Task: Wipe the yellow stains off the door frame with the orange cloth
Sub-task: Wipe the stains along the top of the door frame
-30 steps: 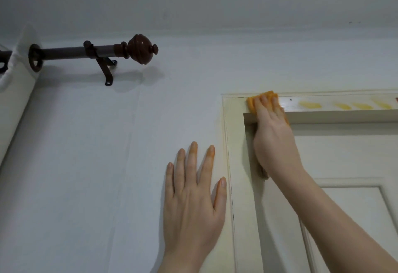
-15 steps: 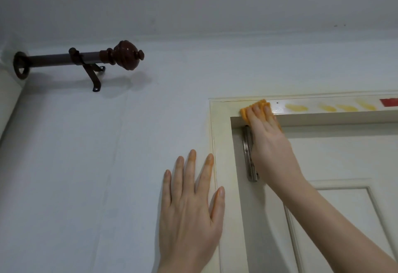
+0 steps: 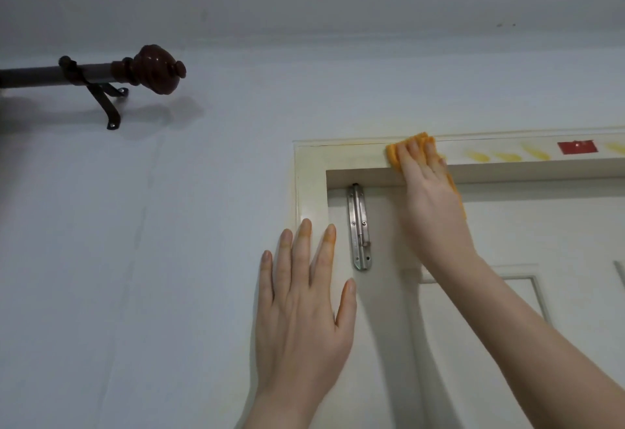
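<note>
The orange cloth (image 3: 394,154) is pressed flat against the top bar of the cream door frame (image 3: 311,171), a little way in from the frame's upper left corner, by the right hand (image 3: 433,202). Its fingers (image 3: 414,152) are laid straight and close together over the cloth, and an edge of the cloth is seen hanging below the frame's top bar along the far side of the palm. Yellow stains (image 3: 477,156) are spread along the same bar just beyond the cloth, towards the frame's right end, with a red sticker (image 3: 577,147) among them. The left hand (image 3: 301,320) is laid flat across the frame's left upright and the wall beside it, its fingers spread and tinted yellow at the tips. A metal bolt latch (image 3: 360,229) is fixed upright on the door (image 3: 507,225), just inside the frame's left upright. A brown curtain rod (image 3: 101,73) is mounted on the wall well to the left of the frame, above its top.
</note>
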Demonstrator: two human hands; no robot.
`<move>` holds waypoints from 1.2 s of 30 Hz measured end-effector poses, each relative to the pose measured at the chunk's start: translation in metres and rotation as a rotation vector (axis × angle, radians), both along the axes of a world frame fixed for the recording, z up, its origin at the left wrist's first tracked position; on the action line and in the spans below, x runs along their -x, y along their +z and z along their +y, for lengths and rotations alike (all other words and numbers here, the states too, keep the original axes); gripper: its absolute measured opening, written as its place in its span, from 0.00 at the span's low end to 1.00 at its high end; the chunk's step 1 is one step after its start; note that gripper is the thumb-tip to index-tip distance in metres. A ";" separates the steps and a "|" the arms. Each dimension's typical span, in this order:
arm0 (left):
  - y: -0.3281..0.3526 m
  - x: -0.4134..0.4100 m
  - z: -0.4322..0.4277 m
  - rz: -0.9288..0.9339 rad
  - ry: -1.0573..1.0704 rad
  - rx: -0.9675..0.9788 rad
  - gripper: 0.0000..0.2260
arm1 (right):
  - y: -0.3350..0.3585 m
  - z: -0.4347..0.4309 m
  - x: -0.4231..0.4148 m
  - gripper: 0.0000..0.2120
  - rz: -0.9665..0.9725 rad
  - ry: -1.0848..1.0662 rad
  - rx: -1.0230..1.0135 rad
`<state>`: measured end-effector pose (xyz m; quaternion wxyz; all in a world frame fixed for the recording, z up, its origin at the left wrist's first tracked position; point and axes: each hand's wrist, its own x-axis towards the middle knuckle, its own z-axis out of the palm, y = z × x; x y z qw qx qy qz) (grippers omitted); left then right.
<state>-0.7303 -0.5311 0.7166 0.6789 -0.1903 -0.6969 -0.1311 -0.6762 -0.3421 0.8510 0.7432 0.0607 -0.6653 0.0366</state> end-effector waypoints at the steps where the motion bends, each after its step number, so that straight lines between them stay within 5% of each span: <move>1: -0.001 -0.002 0.004 -0.005 -0.004 0.004 0.32 | -0.008 0.008 -0.002 0.39 0.009 0.010 0.039; 6: -0.003 -0.005 0.021 -0.013 0.032 0.043 0.34 | -0.005 0.013 -0.003 0.37 -0.022 0.060 -0.083; 12: -0.001 -0.009 0.034 -0.036 0.066 0.028 0.33 | -0.011 0.054 -0.017 0.39 -0.033 0.030 0.062; 17: 0.000 -0.012 0.043 -0.059 0.069 0.017 0.34 | 0.005 0.049 -0.013 0.37 -0.048 0.045 -0.103; 22: 0.001 -0.016 0.057 -0.043 0.011 0.022 0.33 | -0.014 0.073 -0.026 0.41 -0.023 0.029 0.070; 27: 0.010 -0.018 0.077 -0.012 -0.003 0.066 0.32 | 0.003 0.060 -0.016 0.38 -0.028 0.011 -0.076; 32: 0.016 -0.014 0.104 -0.055 -0.175 0.049 0.32 | -0.012 0.090 -0.024 0.40 0.030 0.002 0.094; 36: 0.017 -0.008 0.139 -0.072 -0.240 0.078 0.32 | -0.006 0.084 -0.019 0.38 0.009 0.001 -0.019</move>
